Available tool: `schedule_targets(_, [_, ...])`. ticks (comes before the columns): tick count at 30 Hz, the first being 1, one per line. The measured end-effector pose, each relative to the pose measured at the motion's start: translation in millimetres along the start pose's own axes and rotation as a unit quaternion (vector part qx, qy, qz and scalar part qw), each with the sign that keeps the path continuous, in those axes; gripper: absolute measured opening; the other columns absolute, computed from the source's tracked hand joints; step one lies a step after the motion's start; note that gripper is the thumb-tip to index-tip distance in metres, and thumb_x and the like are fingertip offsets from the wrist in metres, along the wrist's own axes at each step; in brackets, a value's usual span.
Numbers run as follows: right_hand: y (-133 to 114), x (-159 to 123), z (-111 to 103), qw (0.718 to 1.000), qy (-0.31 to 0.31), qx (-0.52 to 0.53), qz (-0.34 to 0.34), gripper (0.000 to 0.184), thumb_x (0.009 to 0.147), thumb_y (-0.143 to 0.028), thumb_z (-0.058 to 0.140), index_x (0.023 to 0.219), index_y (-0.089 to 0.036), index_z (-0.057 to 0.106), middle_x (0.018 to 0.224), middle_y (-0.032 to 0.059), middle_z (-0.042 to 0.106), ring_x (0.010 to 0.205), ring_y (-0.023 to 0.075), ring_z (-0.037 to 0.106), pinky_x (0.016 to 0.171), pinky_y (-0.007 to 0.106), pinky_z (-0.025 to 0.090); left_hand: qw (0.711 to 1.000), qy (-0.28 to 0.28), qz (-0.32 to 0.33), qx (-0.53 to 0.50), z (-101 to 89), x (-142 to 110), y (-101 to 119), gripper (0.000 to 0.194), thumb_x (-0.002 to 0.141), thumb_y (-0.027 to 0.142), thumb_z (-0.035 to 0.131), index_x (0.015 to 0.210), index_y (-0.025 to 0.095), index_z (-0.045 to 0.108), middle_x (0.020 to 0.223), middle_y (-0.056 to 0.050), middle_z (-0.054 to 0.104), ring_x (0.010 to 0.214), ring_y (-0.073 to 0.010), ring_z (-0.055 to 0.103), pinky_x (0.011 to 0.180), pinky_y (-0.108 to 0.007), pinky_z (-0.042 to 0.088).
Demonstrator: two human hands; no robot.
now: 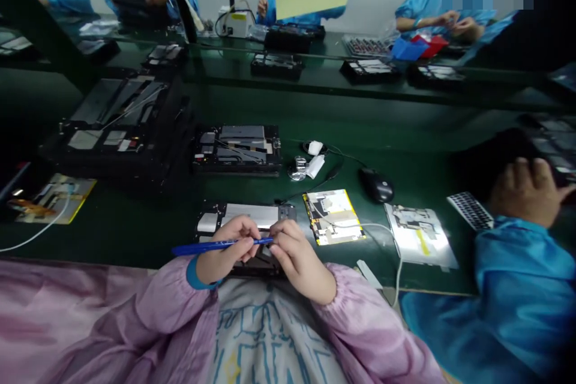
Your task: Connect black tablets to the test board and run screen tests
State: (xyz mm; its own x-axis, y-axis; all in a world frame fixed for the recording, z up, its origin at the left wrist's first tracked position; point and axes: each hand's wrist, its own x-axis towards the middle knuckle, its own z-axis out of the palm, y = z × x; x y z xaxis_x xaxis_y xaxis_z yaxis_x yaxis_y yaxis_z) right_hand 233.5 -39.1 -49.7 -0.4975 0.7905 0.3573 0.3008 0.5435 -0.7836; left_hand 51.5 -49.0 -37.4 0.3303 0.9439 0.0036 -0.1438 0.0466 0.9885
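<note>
My left hand [227, 249], with a blue band at the wrist, is closed around a slim blue pen-like tool [202, 247]. The tool lies almost level, its wide end to the left and its narrow end reaching my right hand [299, 258]. The fingers of my right hand are pinched at that narrow end; whether they grip the tip or some small part is hidden. Beneath both hands is a black-framed device tray [209, 222] with grey panels, partly covered by my fingers.
A stack of black trays [121, 114] and a single tray [236, 150] stand behind. A yellow-edged tablet part [335, 216], a cabled silver panel [420, 237] and a mouse [376, 185] lie to the right. A co-worker's hand [524, 192] rests at the far right.
</note>
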Motion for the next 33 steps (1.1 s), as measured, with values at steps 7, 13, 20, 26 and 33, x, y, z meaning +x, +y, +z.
schedule_targets(7, [2.7,9.7,-7.4,0.997,-0.002,0.072,-0.003,0.022,0.096,-0.037,0.037,0.104,-0.019,0.049,0.096,0.0082,0.056,0.091,0.0203,0.053,0.081,0.036,0.044,0.995,0.033,0.093,-0.014,-4.0,4.3,3.6,0.016,0.087,0.03,0.056,0.082,0.019,0.045,0.065,0.002,0.054,0.049,-0.0066,0.046,0.046,-0.018,0.037])
schedule_targets(13, [-7.4,27.3,-8.5,0.99,-0.087,0.042,-0.101,0.033,0.098,-0.036,0.031,0.075,-0.02,0.048,0.075,0.0051,0.052,0.075,0.018,0.048,0.068,0.034,0.043,0.989,0.038,0.092,0.11,-7.4,-3.6,16.8,0.022,0.081,0.028,0.063,0.07,0.017,0.049,0.061,0.0,0.053,0.053,-0.0084,0.05,0.05,-0.02,0.04])
schedule_targets(20, [69.6,61.1,-49.8,0.98,0.131,-0.151,0.021,0.026,0.095,-0.036,0.038,0.078,-0.022,0.053,0.117,0.0121,0.059,0.114,0.0253,0.053,0.098,0.046,0.042,0.971,0.129,0.188,0.073,-19.2,-14.4,31.3,0.014,0.079,0.019,0.064,0.073,0.017,0.051,0.061,0.0,0.057,0.05,-0.0099,0.053,0.047,-0.021,0.041])
schedule_targets(26, [136.4,75.2,-43.7,0.961,0.093,-0.252,0.06,0.024,0.092,-0.03,0.038,0.083,-0.018,0.056,0.136,0.0167,0.051,0.13,0.0316,0.043,0.104,0.055,0.038,0.968,-0.055,0.164,0.18,9.4,-11.9,23.8,0.006,0.075,0.013,0.063,0.077,0.017,0.059,0.07,-0.005,0.065,0.06,-0.0138,0.061,0.056,-0.024,0.046])
schedule_targets(33, [129.3,71.3,-52.5,0.976,0.117,-0.171,0.072,0.026,0.093,-0.033,0.039,0.082,-0.019,0.058,0.136,0.0139,0.053,0.135,0.0287,0.039,0.108,0.054,0.034,0.959,-0.07,-0.028,0.273,32.0,5.8,-30.1,0.009,0.074,0.014,0.057,0.065,0.016,0.053,0.059,0.001,0.057,0.053,-0.0099,0.05,0.052,-0.022,0.038])
